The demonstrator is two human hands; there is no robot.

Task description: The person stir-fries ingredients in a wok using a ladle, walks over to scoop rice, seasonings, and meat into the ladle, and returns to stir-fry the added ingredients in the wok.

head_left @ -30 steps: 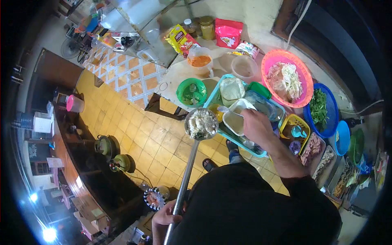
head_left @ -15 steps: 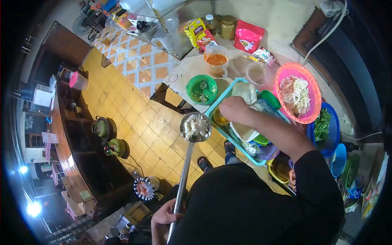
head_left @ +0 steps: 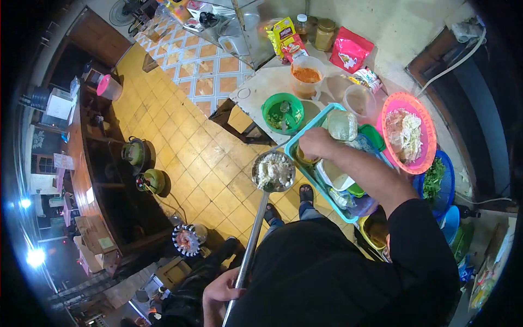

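Bowl-up, the ladle (head_left: 255,229) is held by the left hand (head_left: 221,289), fingers wrapped, presumably against spills; over the tray (head_left: 327,195), the right hand's (head_left: 317,143) fingers can't be read.

Bright lamplight and deep shadow share a strongly curved fisheye frame.
A white lamp (head_left: 36,257) flares with blue-tinged glare at lower left, a smaller lamp (head_left: 25,203) above it. Yellow floor tiles (head_left: 223,180) shine warmly; highlights streak the steel ladle (head_left: 253,234). The underside of the wooden counter (head_left: 80,163) and the black sleeve (head_left: 425,234) sink into darkness. Straight lines bow toward the edges, corners fall to black, and detail at far left is soft.
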